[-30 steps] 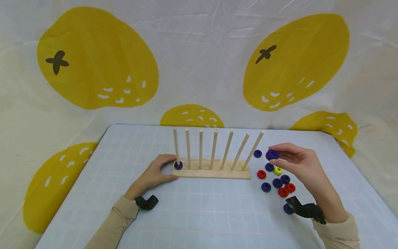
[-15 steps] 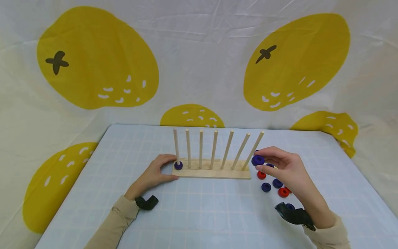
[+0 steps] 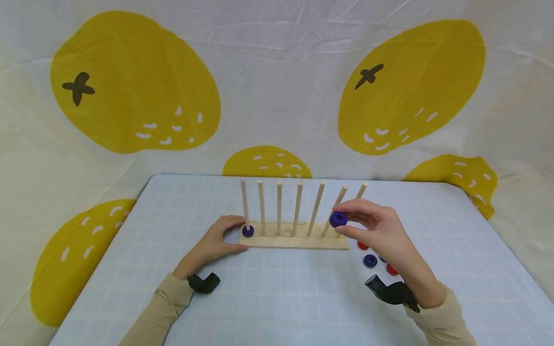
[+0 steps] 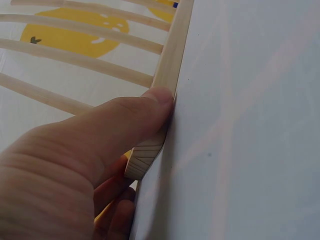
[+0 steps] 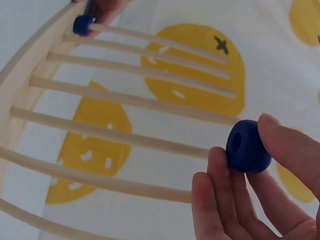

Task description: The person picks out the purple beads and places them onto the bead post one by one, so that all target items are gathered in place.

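The right hand [image 3: 376,228] pinches a blue ring [image 5: 256,150], raised near the right-end pegs [image 3: 340,197] of the wooden rack [image 3: 298,242]. The left hand [image 3: 214,238] keeps its grip around the rack's left end, on the table [image 3: 294,298]. The present step seems carrying; next calls for aligning the ring's hole above a peg.

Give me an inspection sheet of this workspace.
Surface: pale blue table with a faint grid.
Job's things: rack with seven pegs; one blue ring at the leftmost peg's foot; red rings and other blue rings right of the rack, partly hidden.
Clutter: nothing seen beyond those rings.
Hands: left hand grips the rack's left end; right hand pinches a second blue ring, off the pegs.
Cables: nothing seen.
Surroundings: white backdrop, yellow shapes.
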`<state>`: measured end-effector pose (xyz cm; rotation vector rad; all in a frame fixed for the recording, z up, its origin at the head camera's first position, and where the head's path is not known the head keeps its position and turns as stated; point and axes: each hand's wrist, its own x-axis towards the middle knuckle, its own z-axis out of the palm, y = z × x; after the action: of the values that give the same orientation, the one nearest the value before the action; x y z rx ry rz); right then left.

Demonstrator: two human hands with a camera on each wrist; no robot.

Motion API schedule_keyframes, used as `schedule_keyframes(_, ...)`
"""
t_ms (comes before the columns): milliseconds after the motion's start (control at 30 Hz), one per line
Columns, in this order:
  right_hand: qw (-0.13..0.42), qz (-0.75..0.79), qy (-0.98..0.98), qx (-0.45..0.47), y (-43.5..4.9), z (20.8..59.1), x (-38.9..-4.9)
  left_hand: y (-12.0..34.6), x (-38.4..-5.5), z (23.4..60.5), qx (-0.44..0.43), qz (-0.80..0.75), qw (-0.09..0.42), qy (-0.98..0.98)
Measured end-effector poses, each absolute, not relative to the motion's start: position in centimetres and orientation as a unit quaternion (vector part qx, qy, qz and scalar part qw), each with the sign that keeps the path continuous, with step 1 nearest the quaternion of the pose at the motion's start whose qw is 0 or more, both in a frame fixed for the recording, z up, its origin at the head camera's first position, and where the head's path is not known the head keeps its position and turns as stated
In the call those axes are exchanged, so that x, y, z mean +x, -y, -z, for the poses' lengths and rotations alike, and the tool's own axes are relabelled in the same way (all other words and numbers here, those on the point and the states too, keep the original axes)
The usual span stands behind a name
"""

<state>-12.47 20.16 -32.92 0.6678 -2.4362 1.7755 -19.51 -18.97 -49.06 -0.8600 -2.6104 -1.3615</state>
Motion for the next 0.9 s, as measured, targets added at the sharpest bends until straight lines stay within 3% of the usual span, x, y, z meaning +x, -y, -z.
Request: schedule_keyframes(900, 0.070, -0.601, 0.744, 0.285, -16.2, 28.7, -13.3, 19.0, -19.3, 48.8, -0.276, 0.440, 0.031, 0.854)
